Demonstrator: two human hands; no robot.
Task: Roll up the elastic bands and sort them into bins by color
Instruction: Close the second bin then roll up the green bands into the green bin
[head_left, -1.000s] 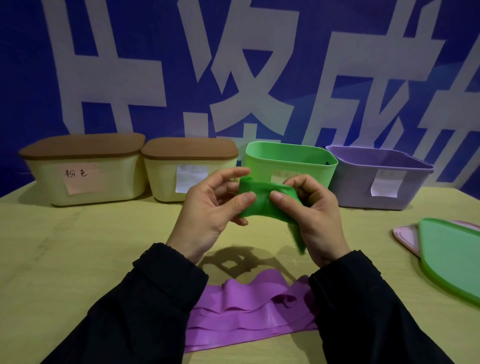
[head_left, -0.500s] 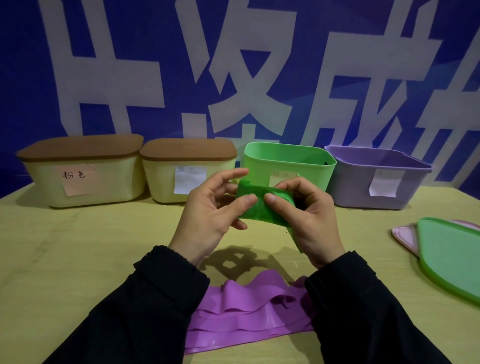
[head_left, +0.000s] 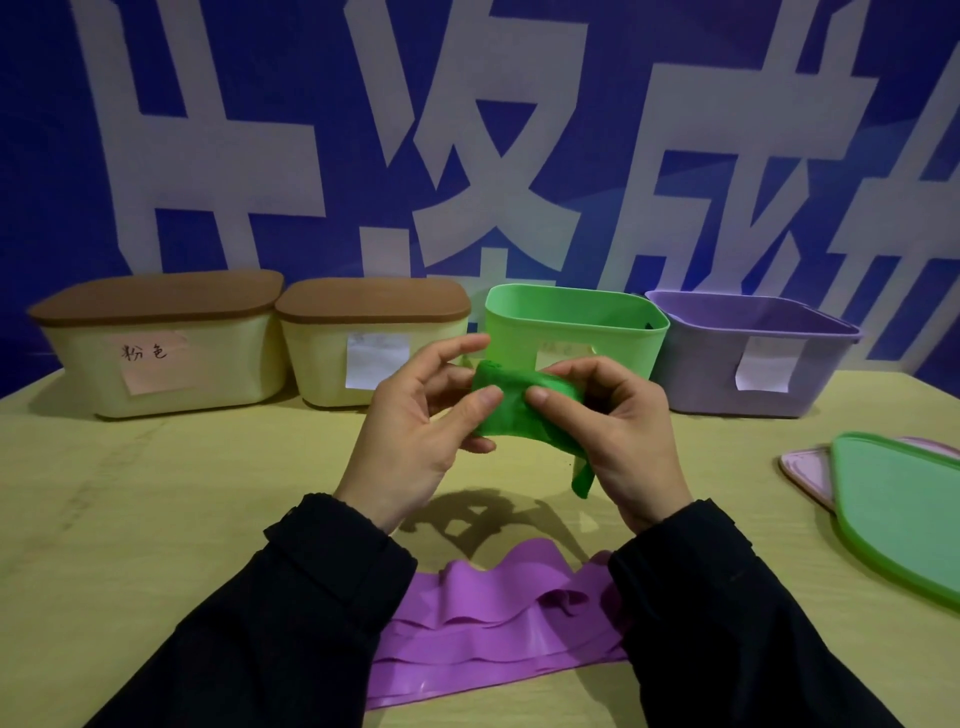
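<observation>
A green elastic band (head_left: 511, 410), mostly rolled into a thick wad, is held above the table between both hands. My left hand (head_left: 415, 431) pinches its left end with thumb and fingers. My right hand (head_left: 623, 436) grips the right side, and a short loose tail hangs below that palm. Flat on the table beneath my forearms lies a purple elastic band (head_left: 498, 618), wavy and partly hidden by my sleeves. Behind the hands stand an open green bin (head_left: 576, 325) and an open purple bin (head_left: 748, 358).
Two cream bins with brown lids stand at the back left, the first (head_left: 156, 358) carrying a pink label, the second (head_left: 363, 353) a white one. A green lid (head_left: 904, 509) lies on a pink lid (head_left: 805, 467) at the right table edge.
The roll has grown tighter and the loose green tail under my right hand has shortened. Both hands stay at about the same place in front of the green bin.
</observation>
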